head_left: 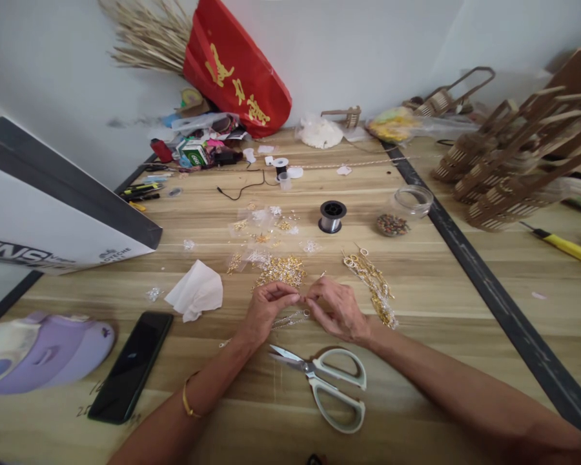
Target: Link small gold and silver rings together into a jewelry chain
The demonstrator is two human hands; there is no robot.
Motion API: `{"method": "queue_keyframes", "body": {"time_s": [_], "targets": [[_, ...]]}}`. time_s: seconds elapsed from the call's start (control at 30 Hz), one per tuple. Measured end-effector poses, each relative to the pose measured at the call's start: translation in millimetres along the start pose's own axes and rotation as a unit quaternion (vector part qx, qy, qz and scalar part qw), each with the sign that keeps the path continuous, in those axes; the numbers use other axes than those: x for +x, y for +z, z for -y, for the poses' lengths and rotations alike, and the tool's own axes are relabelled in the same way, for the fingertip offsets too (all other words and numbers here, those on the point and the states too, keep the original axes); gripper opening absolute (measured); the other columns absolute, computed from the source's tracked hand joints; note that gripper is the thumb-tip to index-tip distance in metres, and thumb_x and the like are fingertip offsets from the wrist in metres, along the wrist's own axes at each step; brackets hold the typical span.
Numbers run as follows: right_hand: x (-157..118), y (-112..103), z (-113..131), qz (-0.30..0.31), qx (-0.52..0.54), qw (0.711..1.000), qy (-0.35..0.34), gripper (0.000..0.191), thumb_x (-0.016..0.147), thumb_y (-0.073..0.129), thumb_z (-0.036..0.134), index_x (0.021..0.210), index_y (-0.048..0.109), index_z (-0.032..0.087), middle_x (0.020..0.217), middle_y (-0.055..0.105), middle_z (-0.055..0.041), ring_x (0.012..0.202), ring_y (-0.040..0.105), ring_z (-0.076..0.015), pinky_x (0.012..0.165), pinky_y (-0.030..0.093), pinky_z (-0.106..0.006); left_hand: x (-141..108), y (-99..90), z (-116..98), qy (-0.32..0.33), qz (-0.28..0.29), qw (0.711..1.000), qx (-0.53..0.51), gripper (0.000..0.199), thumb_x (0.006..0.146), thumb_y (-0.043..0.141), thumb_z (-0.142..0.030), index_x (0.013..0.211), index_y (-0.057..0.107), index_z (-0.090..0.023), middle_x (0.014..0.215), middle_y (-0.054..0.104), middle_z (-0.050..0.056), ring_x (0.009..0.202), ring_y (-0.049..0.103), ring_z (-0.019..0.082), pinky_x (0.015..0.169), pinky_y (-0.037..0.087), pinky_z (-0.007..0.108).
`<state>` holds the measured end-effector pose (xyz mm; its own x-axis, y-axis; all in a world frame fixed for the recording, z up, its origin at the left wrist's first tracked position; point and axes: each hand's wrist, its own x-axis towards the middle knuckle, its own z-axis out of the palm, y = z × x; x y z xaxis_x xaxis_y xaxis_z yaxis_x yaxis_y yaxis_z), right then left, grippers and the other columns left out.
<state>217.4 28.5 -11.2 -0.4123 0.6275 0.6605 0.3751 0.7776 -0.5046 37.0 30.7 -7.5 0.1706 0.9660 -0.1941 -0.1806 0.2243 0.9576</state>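
Observation:
My left hand (pixel 270 309) is pinched closed near the middle of the table, its fingertips almost meeting those of my right hand (pixel 336 309). Whatever is between the fingertips is too small to name. My right hand is also closed in a pinch, and a thin light tip shows above its knuckles. Just beyond my hands lies a pile of gold and silver beads (pixel 285 270). A silver chain (pixel 290 320) rests under and between my hands. White-handled scissors (pixel 314 368) lie nearer to me, slightly open. Gold and silver chains (pixel 374 284) lie right of my right hand.
A wire spool (pixel 332 216) and a jar of coloured beads (pixel 413 201) stand farther back. On the left are a white tissue (pixel 197 290), a black phone (pixel 132 367), a purple object (pixel 53 352) and a large box (pixel 68 213). Wooden baskets (pixel 494 174) and a yellow cutter (pixel 569 245) are right.

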Motion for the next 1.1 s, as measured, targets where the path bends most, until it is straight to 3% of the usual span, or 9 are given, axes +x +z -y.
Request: {"method": "queue_keyframes", "body": {"time_s": [1.1], "targets": [[-0.6,0.6,-0.2,0.006,-0.005,1.000,0.000,0.008,0.087,0.049,0.013,0.092,0.050,0.019,0.079,0.059,-0.0037,0.075,0.056,-0.0153,0.065,0.045,-0.026,-1.3,0.4,-1.1,0.005,-0.008,1.000,0.017,0.014,0.062,0.078,-0.023,0.070,0.069,-0.016,0.069,0.072,0.000,0.069,0.066,0.015,0.071,0.049,0.025]]}}
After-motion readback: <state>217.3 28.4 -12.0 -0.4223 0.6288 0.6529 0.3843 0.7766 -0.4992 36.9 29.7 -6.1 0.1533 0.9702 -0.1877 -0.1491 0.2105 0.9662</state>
